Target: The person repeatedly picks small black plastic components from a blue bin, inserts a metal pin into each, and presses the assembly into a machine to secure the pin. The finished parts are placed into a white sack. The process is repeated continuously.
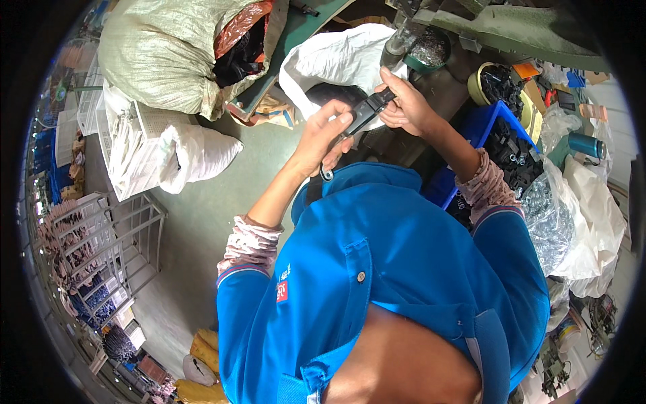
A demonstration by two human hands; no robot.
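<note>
My left hand [321, 138] and my right hand [405, 104] are raised together in front of my blue shirt, both gripping one long black plastic part [365, 112]. The left hand holds its lower end, where a small metal ring [326, 175] hangs down. The right hand pinches its upper end with the fingers curled over it. Right behind the hands lies an open white sack [336, 60] with dark parts inside.
A blue crate [486, 121] of black parts stands to the right, beside clear bags of small metal pieces [552, 222]. A round tin of metal bits [428, 50] sits under a green machine [511, 30]. Large woven sacks [161, 54] and white bags [175, 151] lie on the floor left, with wire racks [101, 249].
</note>
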